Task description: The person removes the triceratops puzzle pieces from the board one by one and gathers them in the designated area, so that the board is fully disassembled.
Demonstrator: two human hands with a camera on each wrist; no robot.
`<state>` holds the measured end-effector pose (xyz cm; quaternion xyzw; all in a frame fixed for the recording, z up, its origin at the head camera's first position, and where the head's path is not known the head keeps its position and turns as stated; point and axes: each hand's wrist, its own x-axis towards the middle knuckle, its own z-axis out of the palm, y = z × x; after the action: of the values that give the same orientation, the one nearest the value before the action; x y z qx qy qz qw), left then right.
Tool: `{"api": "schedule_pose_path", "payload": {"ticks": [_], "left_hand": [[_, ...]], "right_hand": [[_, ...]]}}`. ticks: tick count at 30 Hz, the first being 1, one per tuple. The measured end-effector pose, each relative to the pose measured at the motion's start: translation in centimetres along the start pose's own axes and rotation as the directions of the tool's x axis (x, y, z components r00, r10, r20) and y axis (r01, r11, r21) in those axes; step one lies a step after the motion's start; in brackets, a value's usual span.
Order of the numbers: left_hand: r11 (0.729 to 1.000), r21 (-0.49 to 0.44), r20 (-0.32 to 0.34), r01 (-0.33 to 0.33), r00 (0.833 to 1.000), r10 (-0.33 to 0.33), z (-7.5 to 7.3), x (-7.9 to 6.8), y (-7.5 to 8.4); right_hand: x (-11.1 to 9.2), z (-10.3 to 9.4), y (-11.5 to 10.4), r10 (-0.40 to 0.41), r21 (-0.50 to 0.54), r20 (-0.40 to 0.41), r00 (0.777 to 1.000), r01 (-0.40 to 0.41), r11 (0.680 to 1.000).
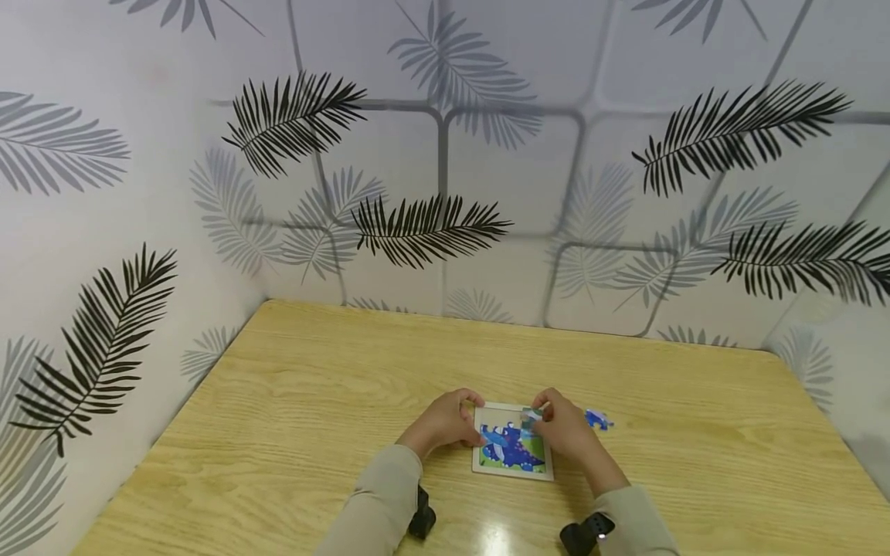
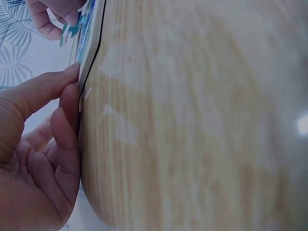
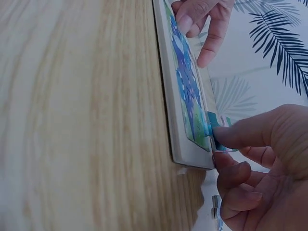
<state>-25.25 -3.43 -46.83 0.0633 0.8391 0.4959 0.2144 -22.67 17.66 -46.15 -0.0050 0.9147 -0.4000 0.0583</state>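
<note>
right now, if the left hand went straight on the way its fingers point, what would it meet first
The left side of the puzzle tray, which the left hand touches. Further along that line probably comes the right hand, pinching a puzzle piece, though heights above the tray are hard to judge.

We angle both forearms point(image 1: 384, 498) forward and inward. Our left hand point(image 1: 445, 418) arches, thumb point(image 3: 186, 22) and forefinger point(image 3: 209, 52) set apart; near it, our right hand point(image 1: 563, 427) pinches between thumb and forefinger, its other fingers point(image 3: 240, 198) curled inward.
</note>
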Motion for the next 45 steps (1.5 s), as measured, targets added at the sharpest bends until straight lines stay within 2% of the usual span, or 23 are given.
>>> {"api": "schedule_pose_path", "payload": {"ticks": [6, 13, 20, 26, 30, 36, 45], "left_hand": [[1.000, -0.001, -0.004, -0.007, 1.000, 0.007, 0.0, -0.1, 0.1], [1.000, -0.003, -0.010, -0.002, 1.000, 0.002, 0.0, -0.1, 0.2], [1.000, -0.012, -0.007, 0.001, 1.000, -0.001, 0.0, -0.1, 0.1], [1.000, -0.008, -0.007, 0.001, 1.000, -0.001, 0.1, -0.2, 0.1], [1.000, -0.010, -0.006, -0.005, 1.000, 0.005, 0.1, -0.2, 0.1], [1.000, -0.014, -0.005, -0.010, 1.000, 0.010, 0.0, -0.2, 0.0], [1.000, -0.015, -0.005, -0.019, 1.000, 0.019, 0.0, -0.4, 0.2]], "right_hand": [[0.2, -0.2, 0.4, 0.040, 0.146, -0.066, 0.997, -0.030, 0.989], [0.4, -0.7, 0.8, 0.094, 0.235, -0.060, 0.994, -0.077, 0.969], [0.1, -2.0, 1.8, 0.120, 0.264, -0.072, 0.990, -0.097, 0.959], [-0.4, -3.9, 3.7, 0.136, 0.290, -0.090, 0.987, -0.104, 0.951], [-0.9, -5.4, 5.2, 0.137, 0.257, -0.102, 0.985, -0.107, 0.961], [-1.5, -7.1, 7.2, 0.176, 0.207, -0.108, 0.979, -0.151, 0.967], [-2.1, -8.7, 8.7, 0.209, 0.263, -0.117, 0.971, -0.173, 0.949]]}}
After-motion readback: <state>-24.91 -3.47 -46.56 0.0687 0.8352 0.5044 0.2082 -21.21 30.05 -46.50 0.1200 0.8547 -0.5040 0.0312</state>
